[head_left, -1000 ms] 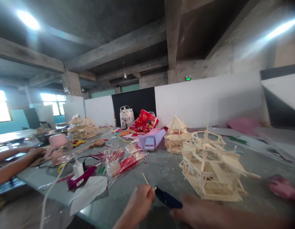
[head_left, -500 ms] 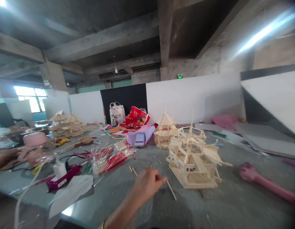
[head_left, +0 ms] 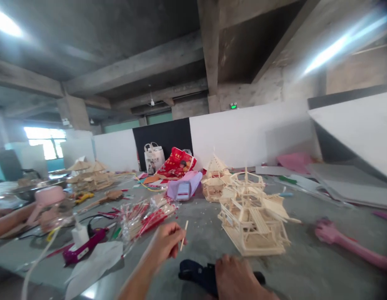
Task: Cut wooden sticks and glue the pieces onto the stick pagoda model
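Observation:
Between the thumb and fingers of my left hand (head_left: 168,241) is a short thin wooden stick (head_left: 184,236), tilted nearly upright. My right hand (head_left: 240,278) is wrapped over a dark blue and black hand tool (head_left: 196,275) at the bottom edge; its exact kind is partly hidden under the fingers. Just beyond my hands stands a pale model pavilion of wooden sticks (head_left: 252,227), with open tiers and a partly covered roof. Neither hand touches it. Behind it stands a second stick model (head_left: 214,179) with a pointed roof.
Plastic-wrapped bundles of red-tipped sticks (head_left: 146,216) lie left of centre. A phone (head_left: 183,191) leans on purple material. Further left are a purple power strip (head_left: 84,248), white paper (head_left: 95,264) and another person's arm (head_left: 15,221). A pink hammer-shaped object (head_left: 350,243) lies right.
My left hand has moved left and turned, bringing the stick more upright. My right hand has come into view at the bottom with the dark tool. The other person's arm reaches further in.

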Demonstrator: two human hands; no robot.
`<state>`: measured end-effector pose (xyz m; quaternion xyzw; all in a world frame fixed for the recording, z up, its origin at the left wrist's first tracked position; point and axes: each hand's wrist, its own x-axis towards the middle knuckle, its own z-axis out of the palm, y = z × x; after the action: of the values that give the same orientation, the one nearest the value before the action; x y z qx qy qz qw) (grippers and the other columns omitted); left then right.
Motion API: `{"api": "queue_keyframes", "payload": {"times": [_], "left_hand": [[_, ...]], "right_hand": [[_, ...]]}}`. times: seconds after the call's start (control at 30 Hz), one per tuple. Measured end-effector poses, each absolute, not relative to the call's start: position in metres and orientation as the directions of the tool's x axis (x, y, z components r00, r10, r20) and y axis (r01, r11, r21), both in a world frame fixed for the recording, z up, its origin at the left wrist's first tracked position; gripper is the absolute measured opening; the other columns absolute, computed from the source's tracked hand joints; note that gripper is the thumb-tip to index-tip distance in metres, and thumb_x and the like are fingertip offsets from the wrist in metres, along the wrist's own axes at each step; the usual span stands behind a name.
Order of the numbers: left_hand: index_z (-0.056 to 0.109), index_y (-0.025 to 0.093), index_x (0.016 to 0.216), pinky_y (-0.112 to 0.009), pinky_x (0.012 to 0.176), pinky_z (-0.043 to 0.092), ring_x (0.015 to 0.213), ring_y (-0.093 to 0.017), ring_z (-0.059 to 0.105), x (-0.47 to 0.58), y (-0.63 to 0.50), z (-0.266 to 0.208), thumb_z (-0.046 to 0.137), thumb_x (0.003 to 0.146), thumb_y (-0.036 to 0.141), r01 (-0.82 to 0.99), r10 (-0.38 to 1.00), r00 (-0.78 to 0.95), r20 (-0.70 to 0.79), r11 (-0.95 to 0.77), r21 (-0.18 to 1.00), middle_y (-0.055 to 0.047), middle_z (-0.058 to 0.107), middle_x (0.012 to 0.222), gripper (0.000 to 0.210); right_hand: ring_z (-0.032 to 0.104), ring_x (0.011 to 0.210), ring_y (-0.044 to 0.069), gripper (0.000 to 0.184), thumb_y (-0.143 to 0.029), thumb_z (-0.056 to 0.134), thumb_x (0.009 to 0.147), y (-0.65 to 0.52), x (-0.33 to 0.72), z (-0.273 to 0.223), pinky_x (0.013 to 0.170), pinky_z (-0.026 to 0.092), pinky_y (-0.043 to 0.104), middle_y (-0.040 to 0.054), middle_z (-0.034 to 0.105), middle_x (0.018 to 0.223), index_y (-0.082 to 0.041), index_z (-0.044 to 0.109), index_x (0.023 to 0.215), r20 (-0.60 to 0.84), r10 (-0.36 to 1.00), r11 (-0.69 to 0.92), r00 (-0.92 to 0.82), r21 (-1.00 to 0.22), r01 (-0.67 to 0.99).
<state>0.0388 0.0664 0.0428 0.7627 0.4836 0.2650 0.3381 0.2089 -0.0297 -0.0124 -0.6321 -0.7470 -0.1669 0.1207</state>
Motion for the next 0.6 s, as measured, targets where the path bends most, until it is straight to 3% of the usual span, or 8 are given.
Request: {"api": "queue_keyframes", "payload": {"times": [0.13, 0.27, 0.37, 0.47, 0.6], "left_hand": [[0.052, 0.014, 0.067, -0.016, 0.036, 0.016, 0.034, -0.001, 0.032, 0.016, 0.050, 0.046, 0.050, 0.075, 0.045, 0.196, 0.943, 0.328, 0.062, -0.133, 0.972, 0.004, 0.052, 0.052, 0.032], [0.052, 0.014, 0.065, -0.016, 0.036, 0.012, 0.034, 0.000, 0.031, 0.016, 0.046, 0.034, 0.058, 0.073, 0.042, -0.041, 0.939, 0.334, 0.077, -0.068, 0.997, 0.005, 0.050, 0.049, 0.030], [0.051, 0.015, 0.068, -0.016, 0.037, 0.014, 0.036, 0.000, 0.032, 0.021, 0.046, 0.025, 0.062, 0.070, 0.041, -0.147, 0.940, 0.336, 0.051, -0.001, 0.989, 0.005, 0.053, 0.055, 0.028], [0.054, 0.015, 0.075, -0.016, 0.037, 0.013, 0.036, 0.001, 0.030, 0.024, 0.045, 0.021, 0.063, 0.068, 0.040, -0.180, 0.935, 0.353, 0.040, 0.026, 0.983, 0.003, 0.056, 0.061, 0.028], [0.060, 0.013, 0.077, -0.017, 0.039, 0.018, 0.039, -0.002, 0.032, 0.029, 0.039, 0.027, 0.061, 0.067, 0.039, 0.019, 0.895, 0.436, 0.091, -0.110, 0.994, 0.001, 0.059, 0.059, 0.028]], "right_hand": [[0.059, 0.070, 0.032, 0.040, -0.046, 0.069, 0.059, 0.002, 0.178, -0.020, 0.047, 0.046, 0.043, 0.0167, 0.064, 0.077, -0.010, 0.068, 0.078, 0.431, 0.880, 0.158, -0.201, 0.133, 0.978], [0.057, 0.076, 0.035, 0.050, -0.048, 0.063, 0.065, 0.019, 0.159, -0.021, 0.057, 0.045, 0.052, 0.0213, 0.063, 0.085, -0.005, 0.066, 0.089, 0.400, 0.904, 0.129, -0.153, 0.086, 0.988], [0.055, 0.088, 0.038, 0.058, -0.047, 0.063, 0.064, 0.026, 0.152, -0.015, 0.076, 0.040, 0.058, 0.0240, 0.062, 0.096, -0.002, 0.063, 0.099, 0.354, 0.931, 0.091, -0.087, 0.005, 0.996], [0.053, 0.099, 0.037, 0.060, -0.043, 0.066, 0.061, 0.025, 0.162, -0.015, 0.087, 0.037, 0.053, 0.0224, 0.060, 0.107, -0.005, 0.060, 0.107, 0.391, 0.914, 0.158, -0.109, -0.094, 0.983], [0.061, 0.082, 0.023, 0.034, -0.020, 0.059, 0.067, 0.000, 0.206, -0.012, 0.073, 0.048, 0.033, 0.0085, 0.066, 0.090, -0.014, 0.060, 0.100, 0.577, 0.796, 0.314, -0.182, -0.137, 0.940]]}}
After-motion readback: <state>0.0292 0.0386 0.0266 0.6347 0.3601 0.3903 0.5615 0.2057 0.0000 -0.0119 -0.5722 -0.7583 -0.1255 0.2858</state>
